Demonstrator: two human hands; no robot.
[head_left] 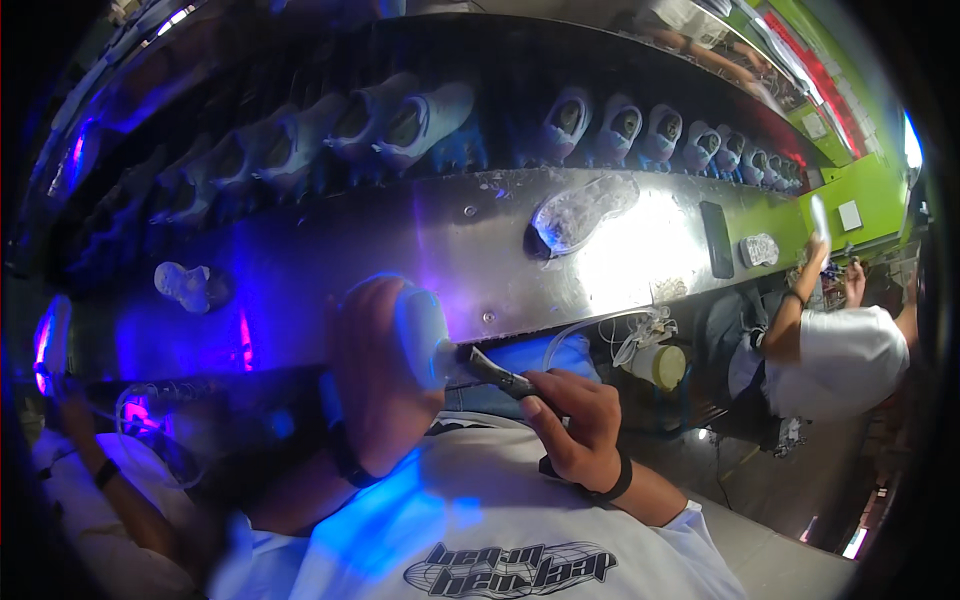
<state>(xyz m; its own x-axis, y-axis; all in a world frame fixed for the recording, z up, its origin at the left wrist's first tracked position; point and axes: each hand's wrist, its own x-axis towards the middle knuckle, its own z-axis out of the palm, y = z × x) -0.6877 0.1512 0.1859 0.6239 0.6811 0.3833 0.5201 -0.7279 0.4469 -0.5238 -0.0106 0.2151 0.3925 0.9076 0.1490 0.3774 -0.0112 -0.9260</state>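
Observation:
My left hand (pixel 375 370) is wrapped around a white shoe (pixel 423 335), held up at the near edge of the bench, its surface tinted blue by the light. Between the thumb and fingers of my right hand (pixel 578 420) is a brush (pixel 497 374) with a dark, worn handle. Its pale tip is at the lower right side of the shoe and seems to touch it. Part of the shoe is hidden behind my left hand, which looks blurred.
Beyond the metal bench (pixel 400 240), rows of white shoes (pixel 425 125) stand on a dark conveyor. On the bench lie a plastic-wrapped bundle (pixel 585 212), a dark phone-like slab (pixel 717 240) and a small white object (pixel 183 285). Co-workers (pixel 840 355) sit on both sides.

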